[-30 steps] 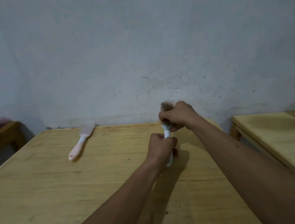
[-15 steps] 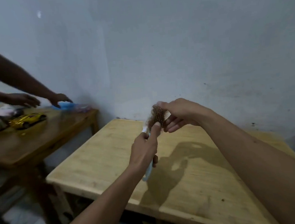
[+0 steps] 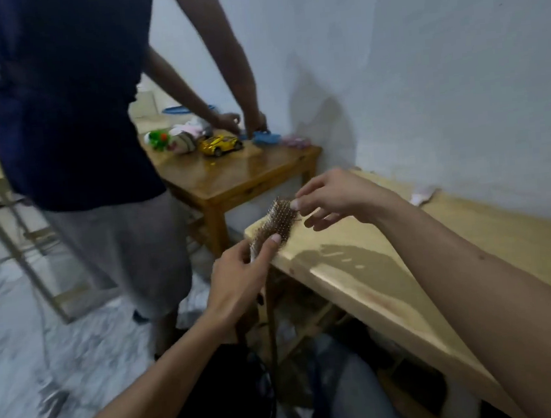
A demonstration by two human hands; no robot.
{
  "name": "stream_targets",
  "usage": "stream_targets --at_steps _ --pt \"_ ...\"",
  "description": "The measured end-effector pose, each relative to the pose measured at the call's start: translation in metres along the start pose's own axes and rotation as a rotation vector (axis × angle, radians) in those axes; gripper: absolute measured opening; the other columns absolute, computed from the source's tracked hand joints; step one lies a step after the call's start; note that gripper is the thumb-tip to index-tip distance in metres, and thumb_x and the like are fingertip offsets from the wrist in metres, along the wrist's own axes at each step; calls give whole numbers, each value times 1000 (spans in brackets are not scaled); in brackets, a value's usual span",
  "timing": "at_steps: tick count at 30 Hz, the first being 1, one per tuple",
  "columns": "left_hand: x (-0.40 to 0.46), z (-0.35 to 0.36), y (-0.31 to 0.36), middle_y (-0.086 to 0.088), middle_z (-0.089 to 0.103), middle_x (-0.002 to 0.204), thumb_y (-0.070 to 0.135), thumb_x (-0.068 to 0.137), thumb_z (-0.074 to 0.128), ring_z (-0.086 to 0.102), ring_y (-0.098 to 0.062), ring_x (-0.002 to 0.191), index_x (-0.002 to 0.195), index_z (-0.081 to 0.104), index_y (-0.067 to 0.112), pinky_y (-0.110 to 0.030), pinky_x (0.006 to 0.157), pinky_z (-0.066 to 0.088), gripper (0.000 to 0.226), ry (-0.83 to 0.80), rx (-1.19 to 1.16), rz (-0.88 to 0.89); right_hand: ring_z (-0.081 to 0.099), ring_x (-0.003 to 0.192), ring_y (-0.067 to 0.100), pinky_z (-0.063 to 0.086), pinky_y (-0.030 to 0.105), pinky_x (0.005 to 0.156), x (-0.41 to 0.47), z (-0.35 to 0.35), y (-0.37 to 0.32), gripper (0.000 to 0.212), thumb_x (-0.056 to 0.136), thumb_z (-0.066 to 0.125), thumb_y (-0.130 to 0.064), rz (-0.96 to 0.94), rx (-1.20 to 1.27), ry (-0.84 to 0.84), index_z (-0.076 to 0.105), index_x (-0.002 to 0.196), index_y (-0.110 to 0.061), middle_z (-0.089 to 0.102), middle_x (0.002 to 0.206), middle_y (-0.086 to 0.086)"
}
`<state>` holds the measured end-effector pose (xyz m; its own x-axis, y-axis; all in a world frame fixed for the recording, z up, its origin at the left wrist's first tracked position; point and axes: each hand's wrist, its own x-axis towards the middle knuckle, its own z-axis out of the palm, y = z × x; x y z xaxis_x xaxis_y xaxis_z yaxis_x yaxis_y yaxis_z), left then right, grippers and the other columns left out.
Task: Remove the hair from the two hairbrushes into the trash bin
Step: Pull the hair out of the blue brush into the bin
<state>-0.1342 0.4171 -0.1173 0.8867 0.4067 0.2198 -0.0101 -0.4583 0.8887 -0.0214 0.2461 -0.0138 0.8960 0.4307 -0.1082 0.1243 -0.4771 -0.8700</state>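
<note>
A hairbrush [image 3: 274,223] with brown hair matted in its bristles is held over the near left corner of the light wooden table [image 3: 356,268]. My left hand [image 3: 240,278] grips its lower end, thumb lying on the bristles. My right hand [image 3: 333,197] pinches the hair at the brush's far end with thumb and forefinger, its other fingers loosely spread. A second, pink brush [image 3: 423,196] lies on the table by the wall. A dark, bin-like container [image 3: 231,399] stands on the floor below my left forearm.
Another person [image 3: 77,126] stands at the left, hands on a darker wooden table [image 3: 251,174] bearing a yellow toy car [image 3: 220,145] and soft toys. A wooden frame [image 3: 21,247] leans at the far left. The floor is pale marble.
My view has swung left and down, bringing the other person and the floor into sight. The brush now sits over the table's corner, and my right hand has shifted to its far end.
</note>
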Motion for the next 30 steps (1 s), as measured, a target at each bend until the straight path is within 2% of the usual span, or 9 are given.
stream_targets --at_steps 4,7,11,15,18,20,24,28,30 --pt "-17 -44 -43 4 63 56 72 84 58 59 -9 52 73 69 15 -37 55 45 59 86 155 -57 73 60 18 65 29 64 22 65 -1 18 86 79 1 -84 10 -91 75 103 2 75 79 15" --pt "-35 -70 -75 4 63 52 73 83 59 60 -10 49 69 67 16 -35 52 45 59 112 246 -123 74 65 20 65 33 72 33 118 12 7 85 79 -1 -81 -20 -162 78 92 1 76 77 17" --pt "-57 -90 -113 0 67 59 73 84 58 64 -14 59 69 67 20 -38 60 50 56 76 385 -206 69 61 17 64 24 65 38 173 41 11 90 75 -1 -5 -9 -251 76 98 7 74 78 19" --pt "-74 -95 -138 4 52 50 68 86 61 52 -11 51 57 51 23 -32 49 32 54 54 452 -281 65 59 14 61 22 61 42 208 73 15 93 72 -1 107 44 -312 73 104 9 69 75 15" --pt "-86 -92 -157 8 50 47 65 87 62 51 -6 49 55 49 29 -28 48 30 50 14 451 -320 67 64 12 63 23 67 50 226 98 15 94 71 -3 191 65 -328 72 106 6 71 80 14" --pt "-95 -92 -173 8 48 44 66 86 62 51 -6 47 54 48 31 -26 48 31 50 -18 446 -358 68 67 14 63 27 74 56 236 113 7 95 70 -4 238 52 -339 74 98 1 72 80 12" --pt "-111 -98 -204 1 53 50 79 80 55 54 -14 48 65 59 14 -29 49 37 67 -66 509 -445 66 60 16 60 27 62 74 254 145 7 92 71 0 398 85 -307 74 95 6 70 77 15" --pt "-119 -114 -220 -6 59 53 78 81 55 60 -19 53 67 61 12 -39 52 47 68 -51 602 -538 66 56 19 55 28 55 93 267 174 4 90 70 3 511 35 -163 70 87 6 70 76 17" --pt "-122 -117 -224 -4 55 51 77 82 55 59 -20 53 65 57 13 -37 51 44 67 -54 644 -584 65 52 19 53 29 50 99 276 188 12 87 71 6 509 -14 -146 68 76 2 69 74 18"
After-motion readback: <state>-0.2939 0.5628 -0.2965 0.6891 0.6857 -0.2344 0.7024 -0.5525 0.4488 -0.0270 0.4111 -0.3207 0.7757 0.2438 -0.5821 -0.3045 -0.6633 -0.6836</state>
